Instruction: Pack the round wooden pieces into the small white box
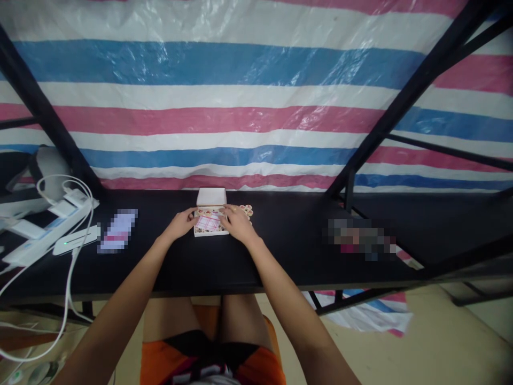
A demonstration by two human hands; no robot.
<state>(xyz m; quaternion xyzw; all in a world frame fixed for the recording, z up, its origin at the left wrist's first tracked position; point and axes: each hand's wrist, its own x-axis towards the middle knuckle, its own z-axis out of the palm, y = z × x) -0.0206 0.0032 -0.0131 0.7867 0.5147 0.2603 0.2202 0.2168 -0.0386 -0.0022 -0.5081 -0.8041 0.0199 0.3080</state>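
A small white box (211, 233) lies open on the black table, its white lid (212, 196) raised at the back. Inside the box is a pink-and-white checked piece (207, 222), with small round patterned pieces (208, 212) along the back. My left hand (181, 223) rests at the box's left side, fingers bent and apart. Over the right edge of the box is my right hand (238, 222), its fingertips at the back row; whether they hold a piece is too small to tell. More round patterned pieces (247, 209) lie just beyond my right hand.
On the black table (292, 240), a pixelated phone-like object (118, 230), a white device (76, 240) and a power strip (48, 235) with cables are at the left. A blurred item (358, 239) lies at the right. Black frame bars stand on both sides.
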